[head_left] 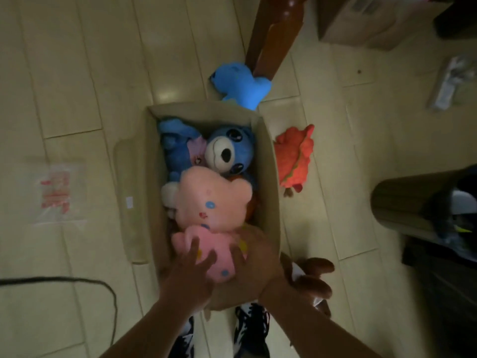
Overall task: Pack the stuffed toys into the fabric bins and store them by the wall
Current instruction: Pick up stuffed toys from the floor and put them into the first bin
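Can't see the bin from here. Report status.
Both hands, left and right, pressing pink toy into bin. Bin nearly full. Blue toy and red toy loose on floor.

Fabric bin (271, 161) on the floor (77, 73), taken as landmark. Inside it, toward the far end, a bear toy (229, 148) lies right of another stuffed toy (178, 148); a star-shaped toy (214, 200) lies nearer, partly over both. At the near end, the left hand (191, 277) and right hand (255, 259) press on a spotted toy (211, 251). Beyond the far wall lies a floor toy (240, 83), against a wooden post (273, 34). Right of the bin lies a scalloped toy (296, 158); well left, a plastic bag (56, 189).
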